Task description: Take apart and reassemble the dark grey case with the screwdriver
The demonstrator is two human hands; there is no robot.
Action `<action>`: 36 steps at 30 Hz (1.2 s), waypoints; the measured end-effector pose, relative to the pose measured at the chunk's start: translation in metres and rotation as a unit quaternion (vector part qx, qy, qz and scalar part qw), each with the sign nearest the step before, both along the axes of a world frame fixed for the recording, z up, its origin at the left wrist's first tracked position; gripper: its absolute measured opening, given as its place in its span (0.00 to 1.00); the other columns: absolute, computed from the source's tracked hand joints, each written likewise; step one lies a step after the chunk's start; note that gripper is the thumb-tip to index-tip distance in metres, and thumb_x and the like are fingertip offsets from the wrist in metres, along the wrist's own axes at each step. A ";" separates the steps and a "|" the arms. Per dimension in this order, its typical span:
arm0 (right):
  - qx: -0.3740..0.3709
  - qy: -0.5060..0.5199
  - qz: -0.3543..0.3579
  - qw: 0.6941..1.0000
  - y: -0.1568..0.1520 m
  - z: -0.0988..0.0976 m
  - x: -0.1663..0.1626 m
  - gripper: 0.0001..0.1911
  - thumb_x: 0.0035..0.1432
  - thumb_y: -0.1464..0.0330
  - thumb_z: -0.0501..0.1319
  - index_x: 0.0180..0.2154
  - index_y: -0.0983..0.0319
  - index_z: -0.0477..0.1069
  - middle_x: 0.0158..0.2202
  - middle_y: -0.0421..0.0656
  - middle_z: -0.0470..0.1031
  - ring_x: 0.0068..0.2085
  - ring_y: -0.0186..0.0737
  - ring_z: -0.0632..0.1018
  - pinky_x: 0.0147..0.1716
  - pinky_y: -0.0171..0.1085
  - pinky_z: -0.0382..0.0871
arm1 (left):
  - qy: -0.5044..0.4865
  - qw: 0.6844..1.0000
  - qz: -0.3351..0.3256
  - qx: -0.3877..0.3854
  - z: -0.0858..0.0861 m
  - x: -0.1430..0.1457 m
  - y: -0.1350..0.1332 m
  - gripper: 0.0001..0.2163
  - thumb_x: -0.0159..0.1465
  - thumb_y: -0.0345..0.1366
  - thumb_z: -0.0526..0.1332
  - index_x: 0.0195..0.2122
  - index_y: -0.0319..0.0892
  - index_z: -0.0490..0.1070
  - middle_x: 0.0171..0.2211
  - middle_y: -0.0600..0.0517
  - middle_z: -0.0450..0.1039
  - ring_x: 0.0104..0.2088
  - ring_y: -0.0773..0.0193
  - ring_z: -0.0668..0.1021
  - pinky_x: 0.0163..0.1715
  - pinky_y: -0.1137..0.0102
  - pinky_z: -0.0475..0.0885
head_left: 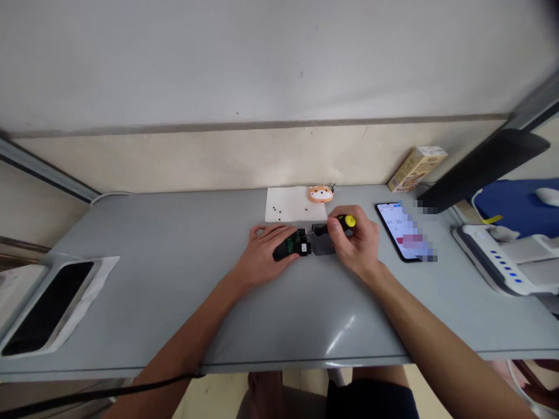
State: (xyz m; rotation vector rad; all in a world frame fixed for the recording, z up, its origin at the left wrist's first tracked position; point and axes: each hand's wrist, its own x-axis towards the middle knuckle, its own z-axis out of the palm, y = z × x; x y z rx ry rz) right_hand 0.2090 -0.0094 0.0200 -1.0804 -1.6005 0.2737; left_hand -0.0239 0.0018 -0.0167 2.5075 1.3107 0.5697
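My left hand [267, 256] is closed over a small black device with an exposed green circuit board [290, 244], pressing it down on the grey table. My right hand [357, 240] grips a screwdriver [322, 230] with a black handle and a yellow end cap. Its thin shaft points left and its tip meets the device's right end; whether it sits in a screw is too small to tell. Partly beneath the right hand lies a dark see-through cover or mat [322, 247]. Several tiny dark screws [279, 211] rest on a white paper [290, 198] just behind the device.
An orange animal-faced case [321, 194] sits on the paper's back right corner. To the right are a lit phone [399, 231], a small box [417, 169], a black upright object [484, 169] and a power strip [502, 262]. At far left lies a dark-screened device [48, 308].
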 end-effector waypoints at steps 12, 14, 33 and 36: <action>0.001 -0.010 -0.009 1.000 0.003 -0.004 -0.001 0.08 0.67 0.61 0.61 0.36 0.58 0.71 0.27 0.37 0.72 0.24 0.32 0.69 0.25 0.34 0.63 | -0.026 0.999 0.012 -0.015 0.001 0.002 0.002 0.22 0.67 0.45 0.65 0.62 0.53 0.69 0.61 0.50 0.74 0.62 0.51 0.73 0.65 0.50 0.57; -0.006 -0.012 -0.010 1.000 0.003 -0.005 -0.002 0.09 0.67 0.60 0.61 0.36 0.58 0.71 0.27 0.38 0.72 0.26 0.33 0.69 0.26 0.34 0.64 | -0.032 0.999 0.015 -0.020 0.001 0.002 0.003 0.22 0.66 0.46 0.66 0.61 0.53 0.70 0.60 0.51 0.75 0.61 0.50 0.73 0.64 0.50 0.58; -0.068 0.013 0.033 0.997 0.012 -0.001 -0.009 0.11 0.67 0.57 0.61 0.38 0.58 0.70 0.28 0.37 0.70 0.26 0.32 0.67 0.25 0.33 0.62 | -0.041 0.999 0.013 -0.010 0.002 0.004 0.002 0.15 0.66 0.42 0.67 0.53 0.52 0.72 0.59 0.54 0.76 0.61 0.52 0.74 0.63 0.51 0.58; -0.088 -0.017 0.071 0.993 0.017 0.010 -0.012 0.13 0.67 0.55 0.60 0.37 0.58 0.68 0.29 0.37 0.70 0.26 0.32 0.67 0.26 0.33 0.61 | -0.038 0.999 0.008 -0.005 0.003 0.004 0.002 0.12 0.66 0.41 0.67 0.49 0.51 0.72 0.59 0.53 0.76 0.61 0.52 0.74 0.63 0.51 0.58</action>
